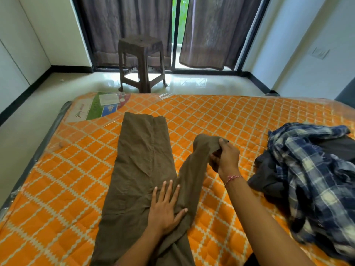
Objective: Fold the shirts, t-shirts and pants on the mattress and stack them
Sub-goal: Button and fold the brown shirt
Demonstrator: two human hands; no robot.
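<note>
Stool behind mattress; plaid shirt heaped right of pants.

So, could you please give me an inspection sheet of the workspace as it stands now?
Surface: orange quilted mattress in clear plastic wrap, on the floor.
Job's things: olive pants laid lengthwise, one leg lifted; plaid shirt and dark garment heaped unfolded at right.
Clutter: printed label at the far left corner.
Grippers: left hand presses flat on the pants; right hand grips the raised leg end.
Cables: nothing seen.
Surroundings: brown stool, curtains, glass door.
</note>
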